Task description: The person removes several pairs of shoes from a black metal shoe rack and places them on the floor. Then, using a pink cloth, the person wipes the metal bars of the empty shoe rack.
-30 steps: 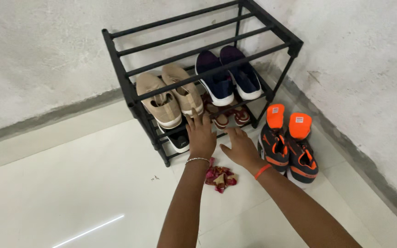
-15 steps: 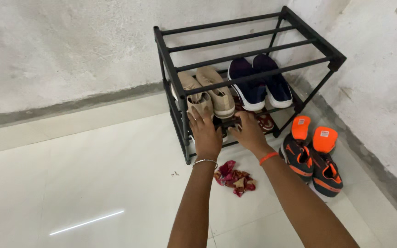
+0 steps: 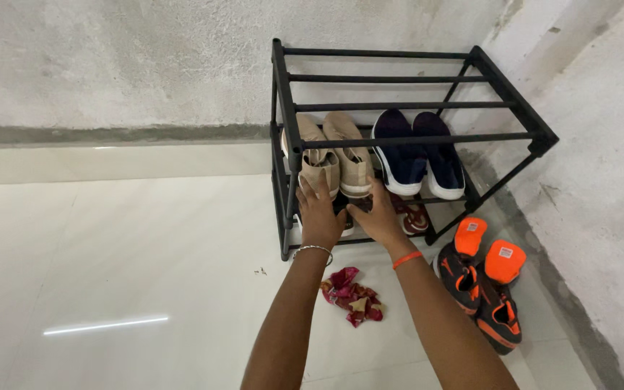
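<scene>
Both hands are reaching into the black shoe rack (image 3: pixel 288 130). The left hand (image 3: pixel 319 213) is lying fingers spread against the toe of the beige shoes (image 3: pixel 334 155) on the rack's middle shelf, long axis pointing away. The right hand (image 3: pixel 377 214) is curling around something dark just below; can't tell what.

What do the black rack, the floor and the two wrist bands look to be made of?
Rack: thin round bars, matte black, likely painted metal with plastic corner joints. Floor: glossy pale tile, shown by the light streak and faint seams. Left wrist band: shiny, silvery, probably metal. Right wrist band: orange, matte, thread or rubber; unclear.
</scene>
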